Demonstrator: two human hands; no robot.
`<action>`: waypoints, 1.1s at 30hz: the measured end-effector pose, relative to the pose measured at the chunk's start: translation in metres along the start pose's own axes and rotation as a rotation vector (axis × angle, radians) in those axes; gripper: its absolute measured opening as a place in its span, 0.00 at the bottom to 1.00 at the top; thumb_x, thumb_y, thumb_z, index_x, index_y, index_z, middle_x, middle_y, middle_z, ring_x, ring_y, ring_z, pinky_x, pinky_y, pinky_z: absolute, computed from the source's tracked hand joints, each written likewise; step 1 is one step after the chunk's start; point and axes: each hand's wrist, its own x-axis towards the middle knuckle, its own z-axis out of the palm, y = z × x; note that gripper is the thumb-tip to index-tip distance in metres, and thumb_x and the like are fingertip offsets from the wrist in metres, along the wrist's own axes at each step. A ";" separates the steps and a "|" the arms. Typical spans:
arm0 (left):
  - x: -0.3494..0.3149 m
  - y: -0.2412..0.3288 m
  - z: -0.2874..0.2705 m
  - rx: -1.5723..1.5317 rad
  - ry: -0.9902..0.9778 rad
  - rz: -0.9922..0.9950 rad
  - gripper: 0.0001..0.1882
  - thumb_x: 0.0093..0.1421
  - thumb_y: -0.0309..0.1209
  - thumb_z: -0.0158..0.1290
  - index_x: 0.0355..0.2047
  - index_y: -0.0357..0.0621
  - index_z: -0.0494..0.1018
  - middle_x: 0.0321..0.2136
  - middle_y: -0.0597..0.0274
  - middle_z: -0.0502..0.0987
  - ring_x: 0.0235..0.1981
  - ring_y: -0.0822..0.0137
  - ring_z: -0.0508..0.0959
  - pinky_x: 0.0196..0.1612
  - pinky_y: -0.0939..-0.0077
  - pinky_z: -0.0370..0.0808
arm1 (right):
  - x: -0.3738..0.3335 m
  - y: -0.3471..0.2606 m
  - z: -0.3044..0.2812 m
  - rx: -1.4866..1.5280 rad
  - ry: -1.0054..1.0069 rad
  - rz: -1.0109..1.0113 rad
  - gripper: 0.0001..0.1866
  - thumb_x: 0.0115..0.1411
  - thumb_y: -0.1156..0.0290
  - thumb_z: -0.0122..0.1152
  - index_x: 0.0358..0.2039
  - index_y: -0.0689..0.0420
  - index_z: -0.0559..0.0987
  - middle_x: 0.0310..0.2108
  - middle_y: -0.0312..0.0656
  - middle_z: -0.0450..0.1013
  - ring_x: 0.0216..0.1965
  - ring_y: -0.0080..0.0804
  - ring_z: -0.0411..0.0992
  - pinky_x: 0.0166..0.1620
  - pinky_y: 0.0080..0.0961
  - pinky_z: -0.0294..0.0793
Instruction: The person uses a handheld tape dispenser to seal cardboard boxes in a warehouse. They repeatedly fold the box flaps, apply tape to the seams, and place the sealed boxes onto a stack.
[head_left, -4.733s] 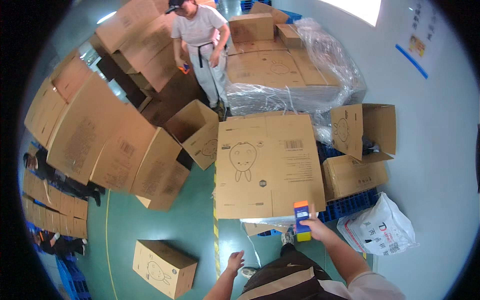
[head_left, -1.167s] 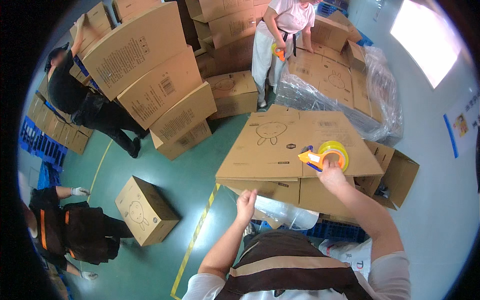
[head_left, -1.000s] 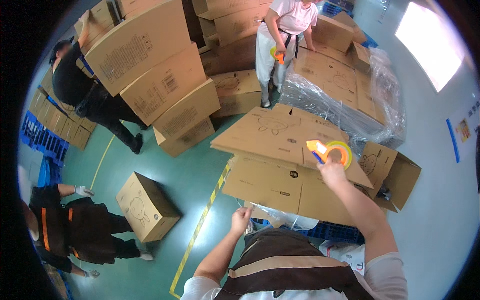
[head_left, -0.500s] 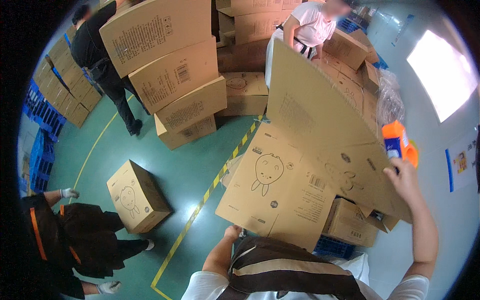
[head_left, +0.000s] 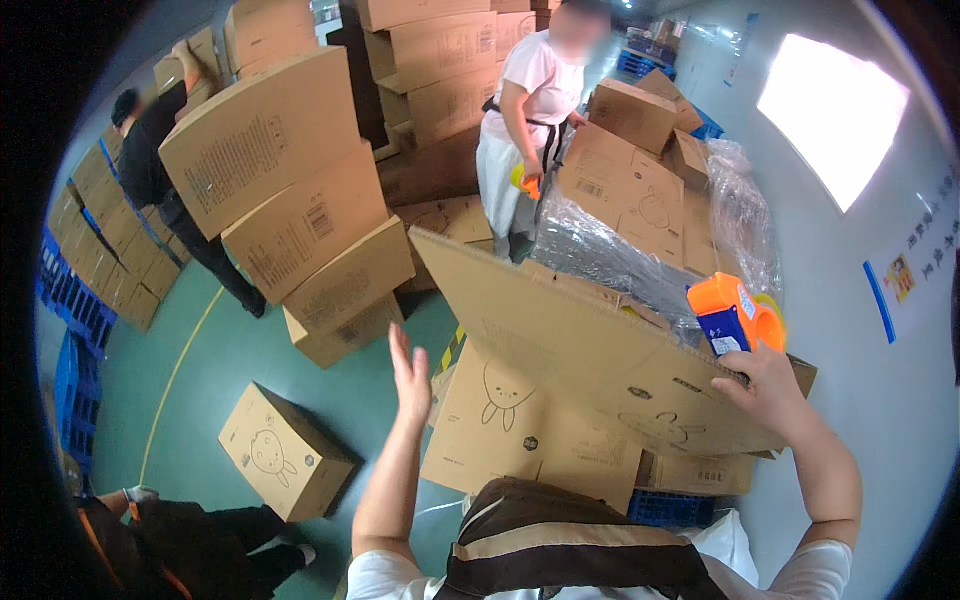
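My right hand point(head_left: 765, 392) is closed round an orange and blue tape dispenser point(head_left: 722, 318). It also rests against the edge of a flattened cardboard carton, whose raised panel point(head_left: 560, 330) leans over the lower sheet. The lower cardboard sheet point(head_left: 500, 440), printed with a rabbit drawing, lies in front of my body. Just left of that carton my left hand point(head_left: 408, 375) is held up, open, with its fingers stretched out and nothing in it.
Stacked cartons point(head_left: 290, 200) stand to the left, and one carton point(head_left: 285, 450) sits on the green floor. Across from me a co-worker point(head_left: 535, 90) holds another tape dispenser beside film-wrapped cartons point(head_left: 630, 190). Other workers stand at left. A blue pallet point(head_left: 670, 508) shows under the cardboard.
My left hand has let go of the lower sheet's near edge and risen, opening. The raised panel has tipped lower, and my right hand with the dispenser has shifted inward. The view has shifted.
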 end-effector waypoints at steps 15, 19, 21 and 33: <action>0.094 0.141 0.104 -0.082 -0.267 -0.288 0.47 0.49 0.47 0.56 0.58 0.51 0.36 0.55 0.49 0.53 0.55 0.53 0.58 0.50 0.51 0.60 | -0.028 0.049 0.014 0.776 -0.570 0.189 0.20 0.47 0.64 0.65 0.39 0.61 0.73 0.36 0.42 0.71 0.41 0.29 0.67 0.45 0.27 0.65; 0.096 0.139 0.098 -0.188 -0.382 -0.230 0.44 0.49 0.45 0.51 0.59 0.53 0.36 0.56 0.55 0.50 0.57 0.54 0.54 0.51 0.49 0.56 | -0.036 0.069 0.032 0.898 -0.658 0.266 0.26 0.50 0.53 0.62 0.42 0.60 0.72 0.41 0.43 0.69 0.46 0.32 0.65 0.49 0.29 0.62; 0.096 0.137 0.092 -0.270 -0.439 -0.177 0.45 0.47 0.44 0.50 0.59 0.53 0.37 0.57 0.58 0.49 0.58 0.55 0.53 0.52 0.50 0.57 | -0.035 0.071 0.030 0.879 -0.596 0.327 0.21 0.52 0.57 0.60 0.39 0.60 0.73 0.37 0.41 0.70 0.43 0.28 0.66 0.47 0.28 0.63; 0.132 0.188 0.124 -0.256 -0.760 -0.301 0.39 0.50 0.45 0.43 0.62 0.54 0.44 0.59 0.64 0.53 0.59 0.62 0.52 0.55 0.61 0.57 | 0.022 0.112 -0.002 1.021 0.119 0.753 0.20 0.53 0.71 0.58 0.46 0.64 0.71 0.40 0.43 0.72 0.39 0.29 0.71 0.43 0.25 0.69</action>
